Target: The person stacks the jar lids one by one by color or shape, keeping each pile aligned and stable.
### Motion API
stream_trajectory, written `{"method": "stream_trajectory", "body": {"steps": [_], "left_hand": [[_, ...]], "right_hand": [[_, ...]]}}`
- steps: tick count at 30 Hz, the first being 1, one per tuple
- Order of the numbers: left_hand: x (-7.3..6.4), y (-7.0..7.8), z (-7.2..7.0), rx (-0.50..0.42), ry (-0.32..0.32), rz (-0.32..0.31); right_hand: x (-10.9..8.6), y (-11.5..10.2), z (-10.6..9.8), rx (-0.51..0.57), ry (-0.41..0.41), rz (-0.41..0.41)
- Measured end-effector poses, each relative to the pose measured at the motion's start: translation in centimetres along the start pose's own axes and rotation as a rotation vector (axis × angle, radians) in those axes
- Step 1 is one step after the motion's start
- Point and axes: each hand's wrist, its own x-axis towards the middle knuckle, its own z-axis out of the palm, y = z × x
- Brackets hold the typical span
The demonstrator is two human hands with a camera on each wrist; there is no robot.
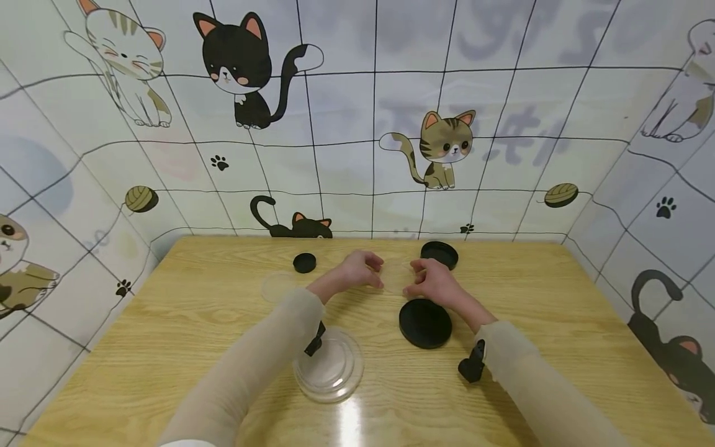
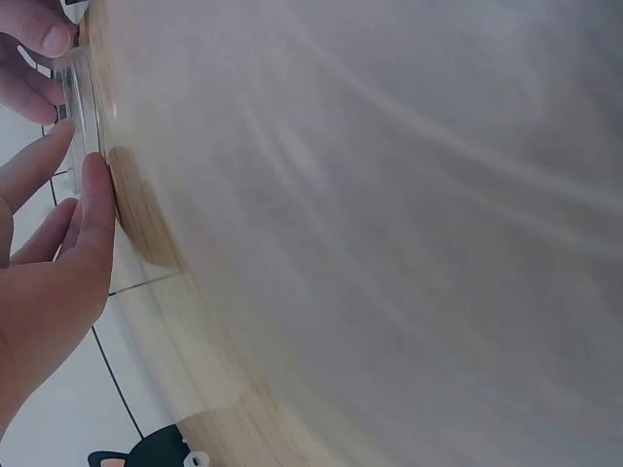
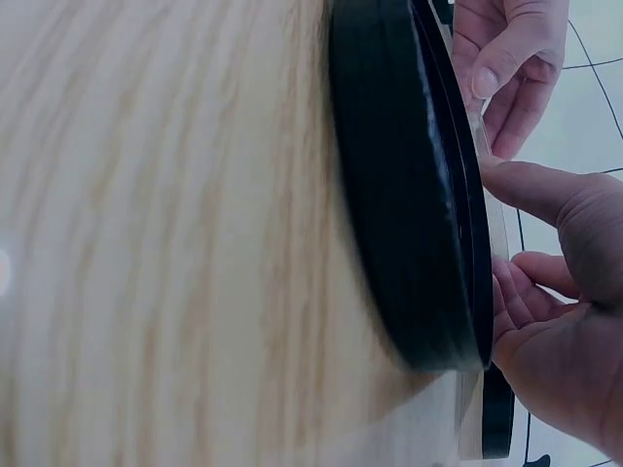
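Observation:
At the back middle of the table, a clear round plastic dish lies between the two hands, faint against the wood. The left hand holds its left edge, thumb and fingers bent around the rim. My right hand grips the opposite edge the same way. Seen side-on in the left wrist view, the clear dish is low and thin-walled. Just in front of the right hand lies a large black round lid, which also fills the middle of the right wrist view. A medium black lid is behind that hand.
Several clear round pieces, nested in a stack, stand near the front, below the left forearm. Farther left lie a clear disc and a small black lid. A cat-print curtain encloses the wooden table.

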Motion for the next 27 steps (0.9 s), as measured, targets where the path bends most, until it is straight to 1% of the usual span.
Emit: {"method": "stream_trajectory", "body": {"steps": [5, 8, 14, 20, 24, 27], "left_hand": [[-0.4, -0.3, -0.3, 0.039, 0.014, 0.001], [-0.6, -0.8, -0.6, 0.049, 0.023, 0.011], [-1.5, -1.2, -1.7, -0.017, 0.024, 0.042], [-3.6, -1.5, -3.3, -0.078, 0.034, 0.103], [-5.8, -1.6, -4.1, -0.155, 0.028, 0.126], [-8.0, -1.7, -4.6, -0.194, 0.043, 0.137]], "right_hand": [[0.2, -0.4, 0.3, 0.008, -0.012, 0.0], [0.3, -0.8, 0.5, 0.015, -0.014, 0.001], [0.4, -2.0, 0.5, 0.031, 0.003, -0.019], [0.5, -3.3, 0.7, 0.078, 0.008, -0.09], [-0.3, -4.6, 1.1, 0.125, -0.011, -0.134], [-1.3, -5.7, 1.6, 0.164, -0.042, -0.159]]}}
